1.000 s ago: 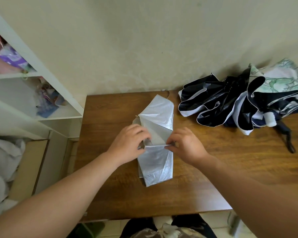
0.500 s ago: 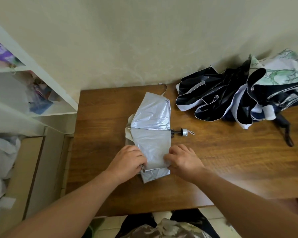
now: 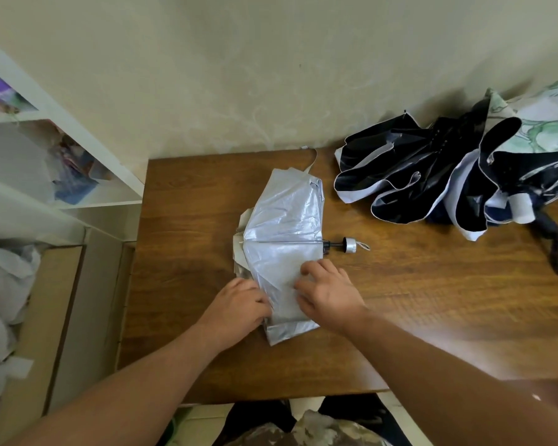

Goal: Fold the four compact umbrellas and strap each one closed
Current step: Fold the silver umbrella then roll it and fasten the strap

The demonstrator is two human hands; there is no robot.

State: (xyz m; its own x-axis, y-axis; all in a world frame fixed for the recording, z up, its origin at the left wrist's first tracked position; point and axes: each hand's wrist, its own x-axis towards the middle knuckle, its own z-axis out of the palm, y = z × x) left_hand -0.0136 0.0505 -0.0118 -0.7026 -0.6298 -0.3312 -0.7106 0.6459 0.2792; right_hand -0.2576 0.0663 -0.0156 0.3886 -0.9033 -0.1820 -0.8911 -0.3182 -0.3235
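Here, nearest the camera, both forearms reach in over the near edge of the wooden surface (image 3: 181,317) toward the silver umbrella (image 3: 284,233), which lies across the middle of it with its canopy flattened into pleats. The left hand (image 3: 239,309) rests against the near left edge of the fabric with its grip curled onto that edge, seemingly pinching a fold, though the fingertips are partly hidden so I cannot tell how firmly. The right hand (image 3: 331,292) lies on top of the near part of the canopy, fingers spread and bent, pressing the fabric flat rather than clenching anything. Just beyond the hands a rib line crosses the canopy, and the small silver-capped handle (image 3: 348,245) sticks out to the right with a short loop at its end. At the far edge of the canopy a pale strap (image 3: 311,162) trails toward the wall, not wrapped round anything. Farther off, at the far right of the surface, a pile of dark umbrellas (image 3: 432,175) with white edging lies loose and unfolded, a green-patterned canopy (image 3: 548,123) among them; how many are in the pile is hard to tell. By my judgement the task is early: this first umbrella is only being pleated, no strap is fastened, and the rest are untouched.
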